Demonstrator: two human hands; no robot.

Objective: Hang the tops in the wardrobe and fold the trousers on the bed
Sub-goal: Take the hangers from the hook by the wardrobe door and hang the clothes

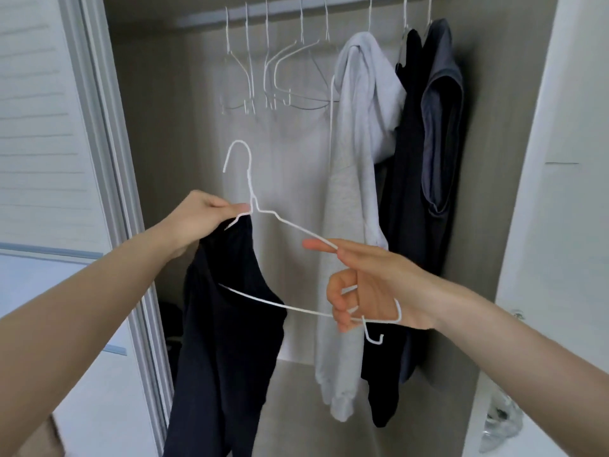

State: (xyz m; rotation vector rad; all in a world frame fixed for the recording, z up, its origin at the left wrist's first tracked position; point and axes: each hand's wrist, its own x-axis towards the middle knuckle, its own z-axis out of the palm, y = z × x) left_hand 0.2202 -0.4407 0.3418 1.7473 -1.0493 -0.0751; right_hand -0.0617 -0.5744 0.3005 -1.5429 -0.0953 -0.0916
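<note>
Right now the left hand (197, 219) pinches a white wire hanger (273, 219) near its neck together with a dark top (227, 341), which hangs over the hanger's left side before the open wardrobe (158, 94). The right hand (365, 285) curls its fingers (339, 321) round the hanger's right end, forefinger straight along the wire. Behind hang a grey hoodie (356, 192) and two dark tops (428, 143).

The wardrobe rail (263, 9) carried several bare white wire hangers (268, 74). Beside them hung a pale grey hoodie (356, 192) and two dark tops (425, 143).
</note>
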